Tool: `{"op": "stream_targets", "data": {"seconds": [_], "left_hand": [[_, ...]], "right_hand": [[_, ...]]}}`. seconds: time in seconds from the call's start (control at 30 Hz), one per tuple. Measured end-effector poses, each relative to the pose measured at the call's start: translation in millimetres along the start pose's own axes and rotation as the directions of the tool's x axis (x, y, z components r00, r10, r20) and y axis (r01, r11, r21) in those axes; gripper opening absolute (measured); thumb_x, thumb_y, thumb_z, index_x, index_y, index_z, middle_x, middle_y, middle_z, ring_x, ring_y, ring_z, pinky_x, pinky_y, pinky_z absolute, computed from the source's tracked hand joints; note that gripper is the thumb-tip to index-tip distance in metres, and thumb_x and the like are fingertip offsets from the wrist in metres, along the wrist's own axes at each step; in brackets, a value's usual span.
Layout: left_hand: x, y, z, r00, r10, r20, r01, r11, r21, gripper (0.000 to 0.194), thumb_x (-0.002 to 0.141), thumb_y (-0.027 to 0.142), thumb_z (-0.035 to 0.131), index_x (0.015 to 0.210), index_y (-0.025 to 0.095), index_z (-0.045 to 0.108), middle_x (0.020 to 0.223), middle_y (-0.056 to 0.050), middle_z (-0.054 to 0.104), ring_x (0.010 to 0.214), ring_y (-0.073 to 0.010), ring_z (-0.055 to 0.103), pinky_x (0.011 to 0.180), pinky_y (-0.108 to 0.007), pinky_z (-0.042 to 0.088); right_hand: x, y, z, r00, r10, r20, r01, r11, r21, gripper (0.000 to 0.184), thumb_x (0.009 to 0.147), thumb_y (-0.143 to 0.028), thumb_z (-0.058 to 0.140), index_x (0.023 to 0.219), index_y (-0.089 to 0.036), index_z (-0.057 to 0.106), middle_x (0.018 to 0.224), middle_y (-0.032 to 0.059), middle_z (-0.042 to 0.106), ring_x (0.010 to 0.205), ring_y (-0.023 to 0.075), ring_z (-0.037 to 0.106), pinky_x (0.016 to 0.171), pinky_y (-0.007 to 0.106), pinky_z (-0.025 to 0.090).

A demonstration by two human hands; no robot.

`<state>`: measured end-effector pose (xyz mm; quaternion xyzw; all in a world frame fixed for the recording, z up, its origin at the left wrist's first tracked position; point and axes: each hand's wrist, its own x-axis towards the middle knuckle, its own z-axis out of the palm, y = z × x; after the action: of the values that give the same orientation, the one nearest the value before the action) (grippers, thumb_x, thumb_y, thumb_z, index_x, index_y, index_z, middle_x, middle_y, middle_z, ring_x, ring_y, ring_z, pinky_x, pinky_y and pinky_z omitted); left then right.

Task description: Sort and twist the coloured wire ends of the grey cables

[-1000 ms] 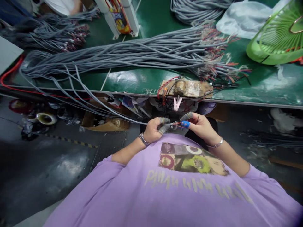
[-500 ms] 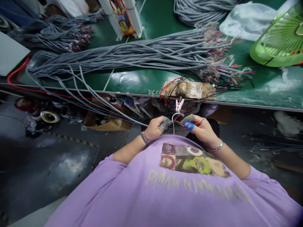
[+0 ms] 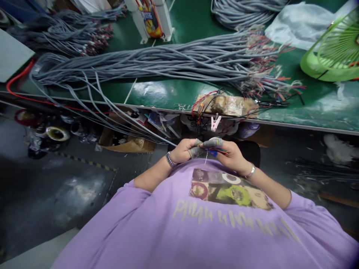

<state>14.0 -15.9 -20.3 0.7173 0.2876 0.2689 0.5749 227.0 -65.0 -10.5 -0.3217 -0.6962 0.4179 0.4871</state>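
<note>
My left hand (image 3: 183,150), its thumb and finger wrapped in grey tape, is closed on the end of a grey cable (image 3: 159,137). That cable runs back to the left toward the bundle on the bench. My right hand (image 3: 228,152) is pinched close against the left one, with grey and blue wraps on its fingers. Thin coloured wires (image 3: 221,151) from the cable's end lie in its grip. A white strand (image 3: 206,157) hangs down between the hands. Just above them, a pink clip (image 3: 215,123) sits at the bench edge.
A long bundle of grey cables (image 3: 157,65) with frayed coloured ends lies across the green bench (image 3: 157,91). A taped block (image 3: 231,105) sits at its front edge. A green fan (image 3: 331,56) stands at right. Below are a cardboard box (image 3: 129,145) and tape rolls (image 3: 57,133).
My right hand has moved left against the left hand, and its fingers have closed over the cable end. The coloured wires now lie within the right hand's grip. The view has shifted slightly.
</note>
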Motion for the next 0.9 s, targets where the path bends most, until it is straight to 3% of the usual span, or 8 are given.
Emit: {"op": "stream_targets", "data": {"seconds": [0.1,0.2,0.3,0.4,0.53,0.67,0.77,0.9], "left_hand": [[1,6,-6.0,0.996,-0.002,0.091,0.008,0.998,-0.061,0.047,0.085,0.057,0.063,0.076,0.012,0.062,0.058,0.001,0.055,0.049,-0.0063,0.045,0.049,-0.019,0.04],[3,16,-14.5,0.979,-0.017,0.201,0.032,0.997,-0.072,0.047,0.085,0.056,0.064,0.071,0.012,0.063,0.056,0.0,0.055,0.049,-0.0065,0.046,0.05,-0.019,0.041],[10,26,-21.6,0.949,-0.018,0.316,0.035,0.998,-0.05,0.047,0.082,0.058,0.067,0.072,0.011,0.069,0.059,-0.003,0.061,0.052,-0.0089,0.052,0.053,-0.02,0.044],[18,32,-25.3,0.888,0.012,0.46,0.001,1.0,-0.028,0.043,0.079,0.056,0.072,0.076,0.013,0.075,0.066,-0.008,0.069,0.06,-0.0136,0.063,0.059,-0.021,0.05],[21,36,-29.4,0.842,0.078,0.534,-0.077,0.997,-0.023,0.031,0.084,0.046,0.071,0.083,0.015,0.078,0.077,-0.013,0.074,0.07,-0.0168,0.07,0.066,-0.022,0.053],[13,32,-31.5,0.908,0.178,0.378,-0.193,0.981,0.002,0.021,0.086,0.035,0.069,0.086,0.015,0.077,0.077,-0.011,0.074,0.067,-0.0143,0.068,0.064,-0.021,0.053],[11,25,-25.2,0.965,0.239,0.11,-0.25,0.963,0.099,0.02,0.087,0.034,0.069,0.087,0.014,0.075,0.077,-0.008,0.074,0.066,-0.0124,0.067,0.062,-0.02,0.052],[18,16,-8.9,0.945,0.302,-0.128,-0.265,0.933,0.245,0.025,0.088,0.037,0.067,0.088,0.013,0.073,0.076,-0.007,0.073,0.066,-0.0114,0.065,0.062,-0.02,0.051]], "right_hand": [[3,-2,-7,0.977,-0.194,0.085,0.21,0.931,-0.297,0.024,0.092,-0.018,0.057,0.109,-0.023,0.074,0.103,0.0083,0.078,0.093,0.0195,0.073,0.083,0.033,0.059],[6,-8,-16,0.973,-0.181,0.146,0.224,0.902,-0.369,0.018,0.092,-0.022,0.06,0.101,-0.021,0.076,0.093,0.0089,0.078,0.083,0.0185,0.072,0.075,0.03,0.058],[13,-15,-24,0.966,-0.004,0.259,0.06,0.976,-0.208,0.016,0.091,-0.028,0.065,0.098,-0.019,0.075,0.091,0.0083,0.078,0.08,0.0167,0.071,0.073,0.027,0.057],[18,-10,-32,0.901,0.197,0.387,-0.258,0.96,0.112,0.021,0.087,-0.035,0.07,0.093,-0.015,0.073,0.083,0.0065,0.076,0.071,0.0146,0.069,0.067,0.025,0.056],[17,13,-49,0.888,0.421,0.184,-0.46,0.798,0.39,0.028,0.071,-0.036,0.084,0.086,-0.017,0.07,0.068,0.0016,0.069,0.057,0.0107,0.06,0.053,0.022,0.049],[8,32,-60,0.813,0.56,-0.161,-0.408,0.744,0.529,0.031,0.067,-0.034,0.086,0.087,-0.02,0.067,0.062,-0.0025,0.063,0.041,0.0027,0.033,0.038,0.017,0.021],[6,40,-50,0.752,0.648,-0.124,-0.488,0.673,0.555,0.039,0.068,-0.049,0.084,0.082,-0.019,0.062,0.053,-0.0047,0.055,0.039,0.0022,0.024,0.037,0.018,0.012],[20,47,-28,0.716,0.695,-0.068,-0.541,0.613,0.576,0.057,0.072,-0.074,0.068,0.07,-0.018,0.057,0.05,-0.0036,0.048,0.039,0.0029,0.023,0.037,0.019,0.011]]}}
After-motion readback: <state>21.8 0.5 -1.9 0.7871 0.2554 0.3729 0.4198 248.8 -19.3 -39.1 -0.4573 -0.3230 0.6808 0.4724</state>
